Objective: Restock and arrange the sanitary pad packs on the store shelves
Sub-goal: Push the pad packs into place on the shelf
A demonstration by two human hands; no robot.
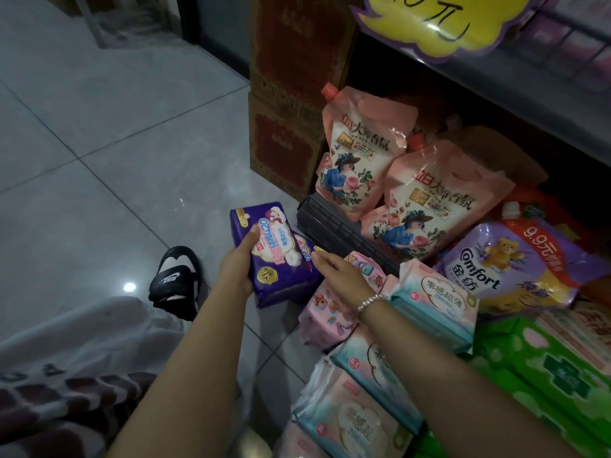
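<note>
At frame centre, the left hand point(238, 264) is gripping a purple pad pack point(271, 256) above the floor; the right hand point(340, 272), fingers relaxed, is reaching beside it. Shelving it likely comes next.

2 purple pad packs point(271, 256), 2 pink patterned packs point(325, 314), 4 teal-and-pink packs point(436, 292), 2 pink detergent pouches point(360, 150), 1 purple Comfort pouch point(506, 269), 2 stacked cartons point(287, 104), 1 yellow price sign point(439, 24), 1 black slide sandal point(177, 279). Green packs point(542, 375): count unclear.
</note>
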